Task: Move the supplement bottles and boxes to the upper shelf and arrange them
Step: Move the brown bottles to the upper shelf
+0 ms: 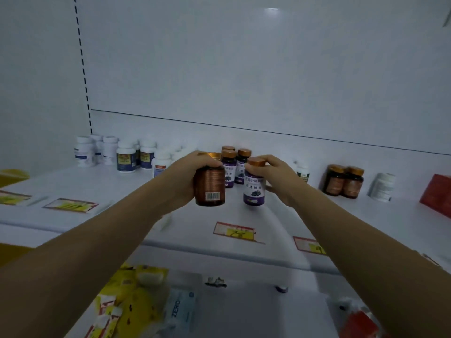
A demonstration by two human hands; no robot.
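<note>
Supplement bottles [146, 156]: two in hand, the remainder standing on the upper shelf [117, 189].

Nearest, at the bottom of the frame, the lower shelf [244, 301] carries yellow packets [131, 303] at lower left and a red carton [358, 323] at lower right, both blurred. Above these, price tags [235, 231] sit along the upper shelf's front edge.

At mid-frame the left hand [190, 172] has its fingers clamped round the top of a brown bottle [210, 189], barcode facing the camera. The right hand [278, 176] has its fingers clamped on the cap and shoulder of a purple-label bottle [253, 191]. The two bottles are just beside each other but apart. Whether either base touches the shelf cannot be told.

Directly behind stand more purple-label bottles [234, 164]. Farther back are white bottles [84, 152] at left, a pair of brown bottles [344, 181] at right, a tilted white bottle [382, 186] and a red box [436, 193] at the right edge.

Risk, as judged: both grips are high on the bottles, so one set down off-level could tip. Pushing either bottle back could topple the close-packed group behind it. The forearms could also sweep the price tags.
</note>
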